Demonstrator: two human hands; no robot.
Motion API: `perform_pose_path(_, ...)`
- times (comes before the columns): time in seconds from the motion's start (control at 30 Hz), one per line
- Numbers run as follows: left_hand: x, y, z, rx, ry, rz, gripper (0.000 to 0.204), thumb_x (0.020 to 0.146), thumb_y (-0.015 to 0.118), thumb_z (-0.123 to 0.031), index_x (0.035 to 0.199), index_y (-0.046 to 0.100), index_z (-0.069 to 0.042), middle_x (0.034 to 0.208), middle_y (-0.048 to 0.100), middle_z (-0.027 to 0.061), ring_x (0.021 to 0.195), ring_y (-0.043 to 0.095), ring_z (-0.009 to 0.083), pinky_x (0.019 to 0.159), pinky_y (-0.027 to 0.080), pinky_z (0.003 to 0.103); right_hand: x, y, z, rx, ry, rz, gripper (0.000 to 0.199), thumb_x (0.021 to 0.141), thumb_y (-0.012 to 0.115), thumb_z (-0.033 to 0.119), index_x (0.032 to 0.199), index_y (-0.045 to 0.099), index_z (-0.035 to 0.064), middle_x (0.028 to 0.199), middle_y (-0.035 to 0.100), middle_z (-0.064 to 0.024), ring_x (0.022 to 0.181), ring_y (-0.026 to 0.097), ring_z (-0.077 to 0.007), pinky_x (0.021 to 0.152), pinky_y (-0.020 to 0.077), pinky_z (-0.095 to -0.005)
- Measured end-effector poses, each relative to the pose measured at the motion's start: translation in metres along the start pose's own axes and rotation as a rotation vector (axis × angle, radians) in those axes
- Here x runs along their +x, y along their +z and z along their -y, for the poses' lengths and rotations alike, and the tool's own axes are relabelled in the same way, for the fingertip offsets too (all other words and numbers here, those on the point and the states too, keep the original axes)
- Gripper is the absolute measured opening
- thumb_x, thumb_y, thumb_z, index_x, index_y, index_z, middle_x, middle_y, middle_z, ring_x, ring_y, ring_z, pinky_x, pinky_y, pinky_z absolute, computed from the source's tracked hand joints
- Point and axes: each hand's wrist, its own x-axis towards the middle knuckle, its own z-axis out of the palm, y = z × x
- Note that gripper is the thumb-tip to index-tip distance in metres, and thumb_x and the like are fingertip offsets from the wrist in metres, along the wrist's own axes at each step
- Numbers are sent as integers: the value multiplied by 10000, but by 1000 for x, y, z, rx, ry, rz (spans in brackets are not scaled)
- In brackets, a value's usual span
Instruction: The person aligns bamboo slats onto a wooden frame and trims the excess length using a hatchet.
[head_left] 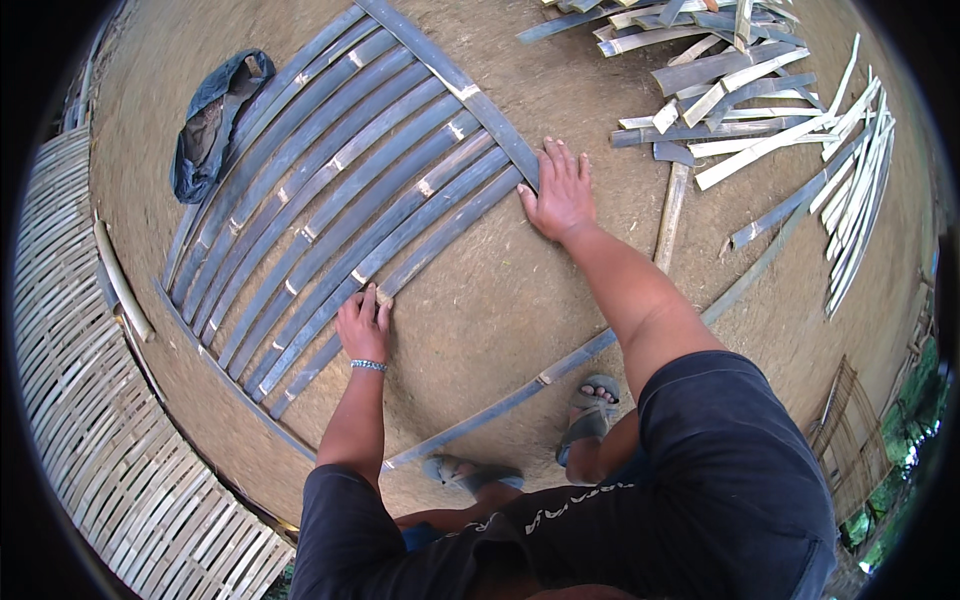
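Head view: slats (337, 162) lie side by side on the ground (455, 310), apparently part laid. Right hand (563, 190), spread, rests by the crosspiece (462, 90); left hand (362, 327), fingers bent, touches the nearest slat (455, 232), grip unclear. Space before the long strip (545, 378) stands unfilled; the pile (745, 72) lies apart. A bag (187, 150) crowds the far slats; hatchet (671, 210) lies clear.

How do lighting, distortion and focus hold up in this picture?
Head view: strong fisheye distortion, with the bamboo panel looking bowed and the rim going black. Head view: soft, diffuse light, only faint shadows. Head view: left hand and right hand fairly sharp; greenery by the right rim indistinct, with blown-out highlights.
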Motion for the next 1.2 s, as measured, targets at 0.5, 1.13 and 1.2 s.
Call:
perform_pose_path(0.5,8,-1,-6,-54,43,16,483,817,840,-250,1272,713,-146,1093,655,83,1001,613,303,885,503,429,1,21,-6,73,-44,-156,673,1021,494,469,1520,372,35,1659,264,-137,1575,163,-300,1285,86,-564)
perform_pose_path(1.13,8,-1,-2,-63,36,46,455,827,826,-299,1254,728,-179,1085,659,45,1013,609,276,877,495,422,0,3,-1,34,1,-1,696,1043,416,477,1584,317,51,1703,196,-94,1594,113,-240,1295,54,-544)
perform_pose_path(1.2,9,-1,-4,-52,37,48,452,829,824,-303,1253,729,-179,1086,660,44,1020,609,276,884,495,422,0,13,-6,68,-24,-95,678,1023,474,463,1541,354,42,1668,249,-125,1579,157,-274,1289,70,-556)
